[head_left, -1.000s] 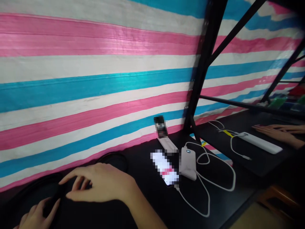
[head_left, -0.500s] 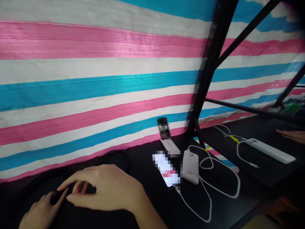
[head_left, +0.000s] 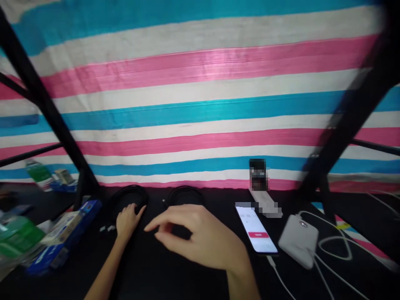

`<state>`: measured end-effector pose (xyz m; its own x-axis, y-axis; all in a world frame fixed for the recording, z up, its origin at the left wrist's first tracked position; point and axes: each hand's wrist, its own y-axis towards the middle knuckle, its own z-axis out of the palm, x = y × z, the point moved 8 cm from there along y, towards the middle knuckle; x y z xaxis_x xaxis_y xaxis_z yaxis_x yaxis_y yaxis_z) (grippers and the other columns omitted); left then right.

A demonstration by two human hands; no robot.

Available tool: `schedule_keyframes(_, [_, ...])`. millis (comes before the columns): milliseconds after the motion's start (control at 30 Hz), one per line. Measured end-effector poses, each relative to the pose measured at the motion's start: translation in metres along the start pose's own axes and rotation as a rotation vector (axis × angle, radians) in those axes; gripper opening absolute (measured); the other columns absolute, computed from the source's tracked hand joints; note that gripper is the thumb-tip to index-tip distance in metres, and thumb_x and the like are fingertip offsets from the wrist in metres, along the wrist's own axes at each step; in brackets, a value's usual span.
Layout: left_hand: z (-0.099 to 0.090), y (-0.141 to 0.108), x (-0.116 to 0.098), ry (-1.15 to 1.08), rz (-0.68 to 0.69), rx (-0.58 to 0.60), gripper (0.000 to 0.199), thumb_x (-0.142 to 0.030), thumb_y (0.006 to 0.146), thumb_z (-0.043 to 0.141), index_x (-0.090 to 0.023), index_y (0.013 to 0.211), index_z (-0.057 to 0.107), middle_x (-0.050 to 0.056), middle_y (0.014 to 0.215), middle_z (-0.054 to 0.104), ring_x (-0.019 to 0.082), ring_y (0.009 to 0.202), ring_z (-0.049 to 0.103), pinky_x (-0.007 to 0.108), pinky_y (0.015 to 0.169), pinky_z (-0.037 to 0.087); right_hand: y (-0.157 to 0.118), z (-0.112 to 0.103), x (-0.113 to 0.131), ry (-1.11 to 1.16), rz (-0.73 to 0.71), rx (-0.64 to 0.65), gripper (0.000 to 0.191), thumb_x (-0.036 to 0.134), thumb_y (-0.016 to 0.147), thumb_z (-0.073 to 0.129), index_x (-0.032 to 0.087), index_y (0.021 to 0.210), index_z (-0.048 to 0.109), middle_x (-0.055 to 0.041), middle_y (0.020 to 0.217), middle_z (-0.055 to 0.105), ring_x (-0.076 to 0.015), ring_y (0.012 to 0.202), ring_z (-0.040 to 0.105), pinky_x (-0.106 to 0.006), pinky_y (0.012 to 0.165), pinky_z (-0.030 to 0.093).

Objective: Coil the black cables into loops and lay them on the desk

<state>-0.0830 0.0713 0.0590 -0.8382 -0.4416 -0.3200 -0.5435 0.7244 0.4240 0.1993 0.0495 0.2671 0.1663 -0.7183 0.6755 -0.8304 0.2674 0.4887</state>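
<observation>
My left hand [head_left: 126, 223] reaches onto a coiled black cable [head_left: 140, 192] at the left of the black table, its thumb spread away from the fingers. Whether it presses on the coil, I cannot tell. Small silver plugs [head_left: 110, 228] lie just left of it. My right hand [head_left: 200, 239] is in front of a second black cable coil [head_left: 187, 188], partly hiding it. Its fingers are bent, with a gap between thumb and forefinger and nothing visible in between. To its right lies a phone [head_left: 258, 235] with a lit screen and a white cable [head_left: 272, 261] plugged in.
A white power bank [head_left: 298, 241] with looping white cables lies at the right. Blue boxes [head_left: 67, 233] and a green-labelled bottle [head_left: 18, 237] are at the left. Black frame posts [head_left: 51, 112] flank the table, and a striped sheet [head_left: 203, 91] hangs behind.
The view has swung left, bringing in the boxes and bottle. My hands, close together before, are now apart, with the left one at the left coil.
</observation>
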Motion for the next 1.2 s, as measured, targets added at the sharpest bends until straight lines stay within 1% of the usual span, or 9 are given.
schedule_keyframes(100, [0.003, 0.004, 0.006, 0.079, -0.003, -0.032, 0.041, -0.045, 0.084, 0.042, -0.008, 0.094, 0.057, 0.015, 0.081, 0.060, 0.030, 0.080, 0.056, 0.034, 0.068, 0.038, -0.001, -0.002, 0.000, -0.011, 0.030, -0.011, 0.025, 0.017, 0.084, 0.054, 0.028, 0.104, 0.064, 0.0035, 0.083, 0.066, -0.0099, 0.077, 0.060, -0.021, 0.077, 0.044])
schedule_keyframes(233, [0.007, 0.005, 0.013, 0.114, -0.025, -0.090, 0.039, -0.042, 0.087, 0.038, -0.010, 0.101, 0.055, 0.014, 0.081, 0.060, 0.027, 0.077, 0.057, 0.031, 0.066, 0.038, 0.002, 0.000, -0.004, -0.019, 0.065, -0.009, 0.025, 0.017, 0.085, 0.053, 0.029, 0.103, 0.064, 0.0044, 0.084, 0.066, -0.0098, 0.077, 0.060, -0.021, 0.075, 0.044])
schedule_keyframes(400, [0.008, 0.005, 0.014, 0.085, -0.007, -0.108, 0.036, -0.038, 0.091, 0.034, -0.015, 0.097, 0.061, 0.011, 0.079, 0.060, 0.023, 0.075, 0.057, 0.029, 0.067, 0.038, 0.007, 0.006, -0.016, -0.069, 0.137, 0.011, 0.024, 0.019, 0.085, 0.053, 0.032, 0.103, 0.063, 0.0056, 0.088, 0.066, -0.0096, 0.079, 0.060, -0.021, 0.075, 0.044])
schedule_keyframes(567, [-0.002, 0.004, 0.017, -0.020, -0.007, -0.188, 0.036, -0.030, 0.093, 0.030, -0.013, 0.102, 0.060, 0.012, 0.092, 0.063, 0.023, 0.088, 0.055, 0.029, 0.079, 0.038, 0.010, 0.010, -0.032, -0.167, 0.237, 0.025, 0.025, 0.024, 0.086, 0.051, 0.035, 0.105, 0.062, 0.0047, 0.091, 0.066, -0.0118, 0.081, 0.061, -0.024, 0.073, 0.047])
schedule_keyframes(733, [-0.015, 0.002, 0.022, -0.118, -0.031, -0.266, 0.039, -0.027, 0.094, 0.024, -0.011, 0.112, 0.055, 0.012, 0.096, 0.061, 0.019, 0.091, 0.055, 0.026, 0.082, 0.038, 0.011, 0.005, -0.052, -0.250, 0.324, -0.014, 0.025, 0.030, 0.086, 0.050, 0.034, 0.108, 0.061, 0.0009, 0.099, 0.066, -0.0158, 0.086, 0.063, -0.026, 0.073, 0.051])
schedule_keyframes(867, [-0.011, 0.006, 0.011, -0.124, 0.025, -0.196, 0.031, -0.036, 0.090, 0.042, -0.018, 0.111, 0.055, 0.006, 0.093, 0.060, 0.017, 0.088, 0.054, 0.026, 0.081, 0.039, 0.011, -0.005, -0.066, -0.346, 0.366, -0.098, 0.025, 0.037, 0.086, 0.049, 0.032, 0.106, 0.062, -0.0024, 0.105, 0.066, -0.0204, 0.092, 0.063, -0.029, 0.075, 0.052])
schedule_keyframes(1000, [0.002, 0.008, 0.006, -0.078, 0.018, -0.091, 0.033, -0.034, 0.080, 0.060, -0.020, 0.109, 0.056, 0.006, 0.101, 0.058, 0.022, 0.095, 0.051, 0.032, 0.081, 0.038, 0.012, -0.005, -0.075, -0.396, 0.444, -0.086, 0.029, 0.039, 0.085, 0.048, 0.031, 0.109, 0.062, -0.0020, 0.104, 0.067, -0.0217, 0.092, 0.064, -0.029, 0.074, 0.053])
schedule_keyframes(1067, [0.008, 0.007, 0.009, -0.056, 0.001, -0.037, 0.029, -0.030, 0.077, 0.063, -0.020, 0.104, 0.059, 0.006, 0.099, 0.058, 0.025, 0.095, 0.051, 0.035, 0.080, 0.037, 0.012, -0.005, -0.080, -0.410, 0.485, -0.077, 0.029, 0.041, 0.085, 0.047, 0.033, 0.109, 0.061, 0.0000, 0.103, 0.067, -0.0205, 0.091, 0.064, -0.028, 0.075, 0.053])
schedule_keyframes(1200, [0.015, 0.006, 0.013, -0.066, 0.004, 0.045, 0.020, -0.022, 0.080, 0.058, -0.022, 0.100, 0.060, 0.003, 0.093, 0.060, 0.022, 0.091, 0.052, 0.033, 0.077, 0.037, 0.015, -0.003, -0.093, -0.447, 0.528, -0.057, 0.029, 0.043, 0.085, 0.046, 0.034, 0.109, 0.060, -0.0002, 0.103, 0.067, -0.0211, 0.092, 0.063, -0.030, 0.078, 0.052])
